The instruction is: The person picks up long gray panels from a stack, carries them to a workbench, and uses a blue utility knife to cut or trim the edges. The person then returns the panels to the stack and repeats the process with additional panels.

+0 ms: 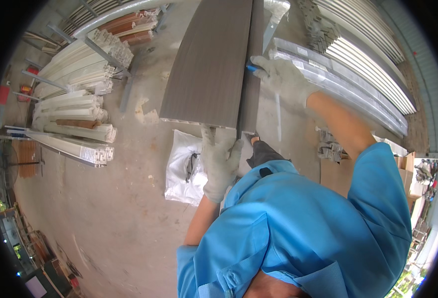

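Above concrete floor [104, 208], left fingers [208, 137], spread, touch panel [206, 69]; right fingers [260, 62] pinch blue object [251, 68].

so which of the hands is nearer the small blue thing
Right: the right hand has the blue thing at its fingertips; the left hand is farther back, at the near end of the wide board.

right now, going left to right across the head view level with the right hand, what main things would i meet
Pale profile stack, brown panel, right hand, plastic-wrapped bars, white slatted profiles.
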Available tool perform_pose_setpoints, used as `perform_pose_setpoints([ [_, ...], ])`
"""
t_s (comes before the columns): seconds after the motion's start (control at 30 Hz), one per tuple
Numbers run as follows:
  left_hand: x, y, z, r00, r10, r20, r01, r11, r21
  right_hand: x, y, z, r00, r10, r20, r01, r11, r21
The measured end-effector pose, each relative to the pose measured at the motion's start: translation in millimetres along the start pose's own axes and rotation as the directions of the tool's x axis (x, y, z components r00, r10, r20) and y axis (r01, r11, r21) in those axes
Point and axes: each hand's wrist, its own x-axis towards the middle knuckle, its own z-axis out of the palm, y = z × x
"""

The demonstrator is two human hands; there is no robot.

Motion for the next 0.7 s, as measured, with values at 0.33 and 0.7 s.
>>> perform_pose_setpoints([
  [0.33,0,-8,-1,0.995,0.098,-0.025,-0.100,0.993,-0.061,-72,-50,14,0.996,-0.089,0.018,0.087,0.994,0.071],
  [0.7,-1,-3,-15,0.992,0.110,0.061,-0.113,0.993,0.035,-117,-75,35,0.981,-0.172,-0.087,0.169,0.985,-0.041],
])
